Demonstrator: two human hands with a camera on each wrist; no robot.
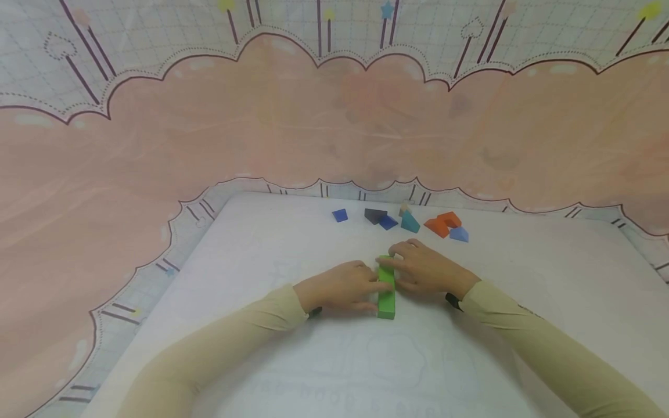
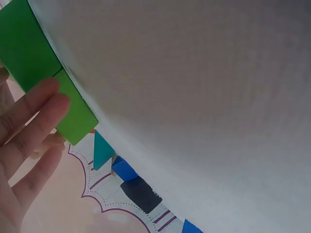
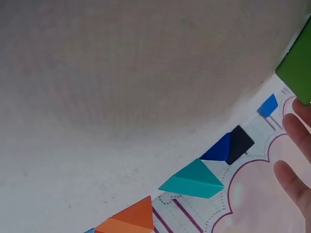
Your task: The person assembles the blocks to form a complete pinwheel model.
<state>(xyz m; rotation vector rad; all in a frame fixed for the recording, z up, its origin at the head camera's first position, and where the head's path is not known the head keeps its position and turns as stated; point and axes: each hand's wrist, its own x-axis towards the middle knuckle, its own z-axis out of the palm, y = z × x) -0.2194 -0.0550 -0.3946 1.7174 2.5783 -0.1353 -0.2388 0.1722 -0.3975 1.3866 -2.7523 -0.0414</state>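
Sleeves (image 1: pixel 177 371) nearest; left hand (image 1: pixel 345 285) and right hand (image 1: pixel 424 268) with fingers loosely extended, touching green blocks (image 1: pixel 387 302) between them on white table (image 1: pixel 549 267). Apparently done: end-to-end alignment. Apparently unused: coloured pieces (image 1: pixel 410 222) beyond.

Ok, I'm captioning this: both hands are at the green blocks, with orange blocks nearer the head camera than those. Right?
No: the head view shows the orange blocks farther away than the green blocks. The left hand and right hand are indeed at the latter.
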